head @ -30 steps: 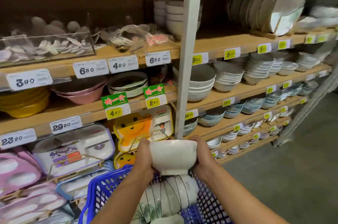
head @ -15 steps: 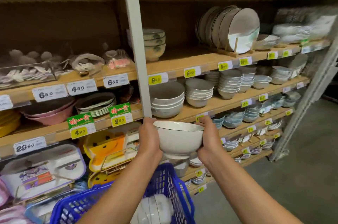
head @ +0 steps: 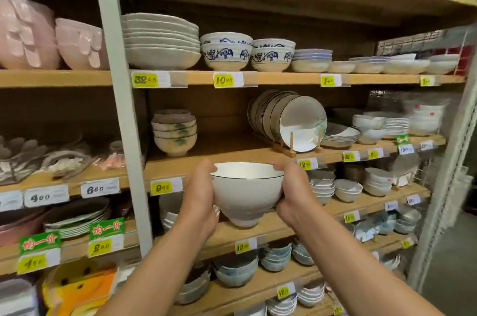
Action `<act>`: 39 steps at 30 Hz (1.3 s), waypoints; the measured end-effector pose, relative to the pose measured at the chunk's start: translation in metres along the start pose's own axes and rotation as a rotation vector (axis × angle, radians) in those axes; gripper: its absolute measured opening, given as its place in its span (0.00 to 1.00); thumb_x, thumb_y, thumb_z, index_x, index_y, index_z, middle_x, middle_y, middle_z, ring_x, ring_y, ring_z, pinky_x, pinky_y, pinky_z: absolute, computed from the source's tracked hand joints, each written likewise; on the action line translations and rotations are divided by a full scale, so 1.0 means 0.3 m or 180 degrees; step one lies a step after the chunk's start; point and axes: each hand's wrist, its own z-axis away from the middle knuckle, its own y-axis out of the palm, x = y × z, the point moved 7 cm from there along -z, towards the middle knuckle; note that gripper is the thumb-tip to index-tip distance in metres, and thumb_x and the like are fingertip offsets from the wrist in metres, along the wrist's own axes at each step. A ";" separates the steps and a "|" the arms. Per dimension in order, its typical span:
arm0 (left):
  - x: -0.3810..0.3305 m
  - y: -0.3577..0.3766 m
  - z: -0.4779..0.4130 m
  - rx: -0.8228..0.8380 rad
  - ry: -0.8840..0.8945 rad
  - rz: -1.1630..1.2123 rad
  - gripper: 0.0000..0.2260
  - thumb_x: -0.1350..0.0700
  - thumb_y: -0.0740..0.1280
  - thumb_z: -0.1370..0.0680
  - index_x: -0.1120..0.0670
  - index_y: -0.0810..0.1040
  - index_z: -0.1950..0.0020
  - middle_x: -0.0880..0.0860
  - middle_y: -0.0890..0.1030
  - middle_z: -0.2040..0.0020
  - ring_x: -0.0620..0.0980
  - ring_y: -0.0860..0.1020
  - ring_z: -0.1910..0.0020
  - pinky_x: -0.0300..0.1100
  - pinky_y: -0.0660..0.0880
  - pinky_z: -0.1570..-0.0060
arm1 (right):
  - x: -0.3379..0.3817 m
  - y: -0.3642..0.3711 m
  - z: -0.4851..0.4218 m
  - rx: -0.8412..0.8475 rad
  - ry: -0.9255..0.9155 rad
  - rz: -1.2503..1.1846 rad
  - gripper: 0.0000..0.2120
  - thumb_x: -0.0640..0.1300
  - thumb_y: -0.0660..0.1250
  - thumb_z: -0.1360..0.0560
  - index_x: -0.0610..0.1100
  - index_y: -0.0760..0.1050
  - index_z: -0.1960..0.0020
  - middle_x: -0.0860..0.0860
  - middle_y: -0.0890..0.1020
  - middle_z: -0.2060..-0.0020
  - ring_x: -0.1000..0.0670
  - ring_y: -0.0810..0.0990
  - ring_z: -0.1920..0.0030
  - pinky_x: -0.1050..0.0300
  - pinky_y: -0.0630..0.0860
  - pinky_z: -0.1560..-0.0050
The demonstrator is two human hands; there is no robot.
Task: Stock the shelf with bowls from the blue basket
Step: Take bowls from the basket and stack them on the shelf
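L hand [head: 200, 202] & R hand [head: 294, 195] fingers curled round white bowl [head: 246, 193], upright, in front of wooden shelf [head: 232, 150]

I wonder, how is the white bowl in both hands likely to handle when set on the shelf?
The white bowl looks like glazed ceramic, so it is probably rigid, slippery and breakable if knocked. Its foot is narrow under a wide rim, so it may tip if pushed near the top. The left hand and right hand cup its sides, hinting at some weight.
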 end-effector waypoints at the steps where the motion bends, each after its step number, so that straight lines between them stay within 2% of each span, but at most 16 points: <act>1: -0.019 0.022 -0.017 -0.0023 0.0040 0.0035 0.04 0.55 0.61 0.26 0.53 0.74 0.54 0.54 0.78 0.59 0.52 0.76 0.62 0.41 0.68 0.68 | 0.025 0.013 -0.026 0.0038 -0.0004 -0.0020 0.08 0.41 0.59 0.27 0.43 0.73 0.49 0.43 0.80 0.55 0.43 0.78 0.57 0.56 0.73 0.63; 4: -0.071 0.057 -0.083 -0.0117 0.0262 0.0172 0.08 0.56 0.60 0.24 0.52 0.76 0.48 0.53 0.78 0.57 0.51 0.76 0.63 0.40 0.69 0.68 | 0.072 0.067 -0.110 0.0190 -0.0056 -0.0007 0.14 0.40 0.58 0.26 0.42 0.76 0.44 0.43 0.81 0.49 0.43 0.78 0.54 0.54 0.74 0.59; 6: -0.091 0.056 -0.142 -0.0169 0.0364 0.0217 0.13 0.57 0.59 0.23 0.52 0.77 0.41 0.53 0.79 0.53 0.51 0.76 0.59 0.41 0.70 0.65 | 0.080 0.106 -0.168 0.0239 -0.0111 0.0060 0.15 0.39 0.58 0.26 0.43 0.77 0.42 0.43 0.80 0.48 0.43 0.78 0.51 0.52 0.75 0.55; 8: -0.100 0.039 -0.213 -0.0274 0.0453 0.0223 0.15 0.57 0.59 0.23 0.52 0.76 0.39 0.53 0.79 0.49 0.52 0.77 0.55 0.42 0.72 0.62 | 0.068 0.157 -0.232 0.0351 -0.0117 0.0102 0.15 0.39 0.58 0.26 0.43 0.76 0.41 0.44 0.79 0.50 0.44 0.77 0.52 0.53 0.75 0.57; 13: -0.117 -0.032 -0.406 -0.0565 0.0527 0.0254 0.16 0.56 0.59 0.23 0.50 0.75 0.37 0.53 0.78 0.51 0.54 0.78 0.54 0.44 0.76 0.60 | 0.005 0.300 -0.391 0.0546 -0.0046 0.0165 0.17 0.37 0.58 0.26 0.42 0.77 0.40 0.44 0.80 0.50 0.45 0.78 0.55 0.57 0.74 0.62; 19: -0.141 -0.104 -0.632 -0.0725 0.0670 0.0264 0.18 0.57 0.58 0.23 0.52 0.74 0.34 0.54 0.78 0.49 0.54 0.78 0.53 0.43 0.75 0.64 | -0.065 0.460 -0.593 0.0701 0.0048 0.0232 0.17 0.38 0.57 0.23 0.44 0.76 0.37 0.44 0.79 0.48 0.43 0.78 0.49 0.47 0.78 0.48; 22: -0.134 -0.136 -0.711 -0.0842 0.0623 0.0309 0.17 0.57 0.58 0.24 0.52 0.75 0.36 0.54 0.79 0.50 0.54 0.79 0.53 0.43 0.75 0.66 | -0.102 0.514 -0.671 0.0784 0.0094 0.0220 0.18 0.37 0.57 0.24 0.43 0.76 0.38 0.43 0.80 0.48 0.43 0.79 0.50 0.48 0.79 0.50; 25: -0.109 -0.162 -0.765 -0.0914 0.0582 0.0309 0.15 0.58 0.58 0.26 0.51 0.77 0.43 0.55 0.81 0.50 0.56 0.80 0.51 0.46 0.77 0.61 | -0.142 0.547 -0.730 0.0847 0.0196 0.0145 0.18 0.35 0.57 0.26 0.42 0.77 0.39 0.43 0.81 0.52 0.43 0.80 0.53 0.51 0.78 0.54; 29: -0.091 -0.183 -0.797 -0.1002 0.0704 0.0266 0.14 0.59 0.57 0.28 0.53 0.79 0.49 0.55 0.83 0.53 0.57 0.80 0.52 0.48 0.77 0.55 | -0.194 0.556 -0.784 0.0991 0.0297 0.0211 0.19 0.35 0.57 0.27 0.43 0.76 0.39 0.43 0.81 0.48 0.42 0.80 0.49 0.50 0.78 0.51; 31: -0.087 -0.187 -0.796 -0.0988 0.0785 0.0265 0.14 0.60 0.56 0.28 0.53 0.80 0.51 0.54 0.84 0.56 0.56 0.81 0.54 0.47 0.78 0.57 | -0.212 0.555 -0.795 0.1180 0.0303 0.0305 0.21 0.35 0.56 0.27 0.45 0.75 0.38 0.44 0.81 0.47 0.43 0.80 0.47 0.51 0.78 0.52; 35: -0.084 -0.188 -0.780 -0.0840 0.0869 0.0254 0.17 0.61 0.55 0.30 0.56 0.80 0.48 0.55 0.85 0.52 0.57 0.81 0.51 0.46 0.77 0.58 | -0.196 0.557 -0.824 0.1524 0.0300 0.0563 0.24 0.33 0.57 0.28 0.45 0.72 0.34 0.44 0.79 0.42 0.44 0.78 0.43 0.48 0.77 0.42; 39: -0.041 -0.231 -0.743 -0.1415 0.0684 0.0215 0.12 0.57 0.61 0.25 0.54 0.81 0.47 0.55 0.85 0.49 0.56 0.81 0.50 0.47 0.78 0.59 | -0.159 0.598 -0.850 0.1909 0.0661 0.0873 0.24 0.32 0.58 0.27 0.42 0.71 0.32 0.41 0.79 0.41 0.42 0.78 0.41 0.45 0.76 0.38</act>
